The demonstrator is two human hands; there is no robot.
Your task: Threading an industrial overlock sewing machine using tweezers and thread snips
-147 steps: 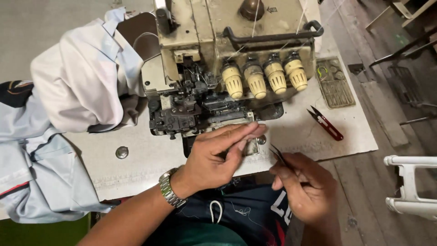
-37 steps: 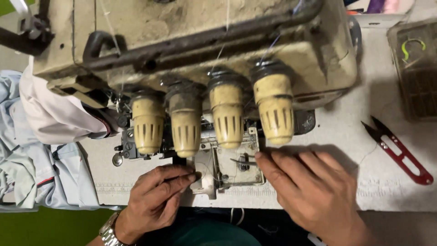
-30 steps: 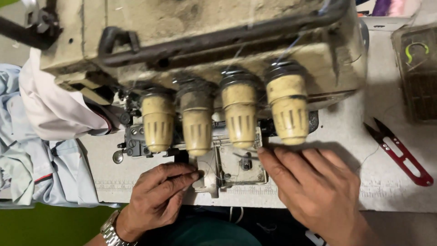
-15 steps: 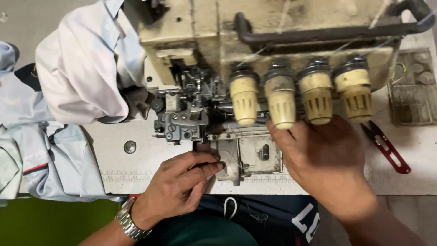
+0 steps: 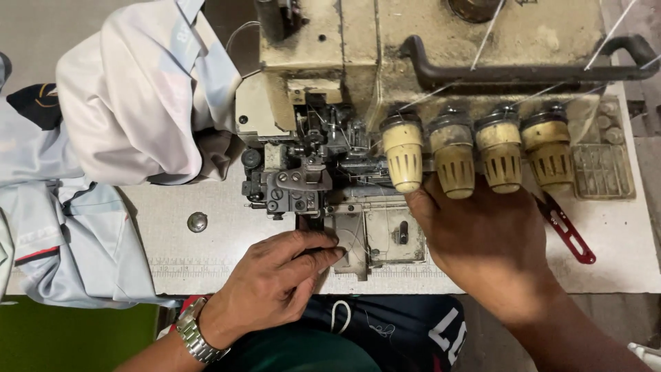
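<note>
A worn cream overlock sewing machine [image 5: 358,55] fills the top of the head view, with several yellowed tension knobs [image 5: 404,157] along its front. My left hand [image 5: 275,282] rests below the presser foot [image 5: 303,182], fingers pinched together at the edge of the metal plate [image 5: 375,238]; I cannot see anything held between them. My right hand [image 5: 482,238] lies against the machine's front just under the knobs, fingers reaching up behind them. A metal watch [image 5: 196,339] is on my left wrist.
Pale blue and white garments [image 5: 117,131] are piled at the left of the white table [image 5: 206,255]. Red-handled thread snips [image 5: 568,231] lie right of my right hand. A small clear tray [image 5: 602,172] stands at the far right.
The view has pulled back from a close look at the knobs. My right hand has moved up from the metal plate to just under the knobs. My left hand stays by the presser foot.
</note>
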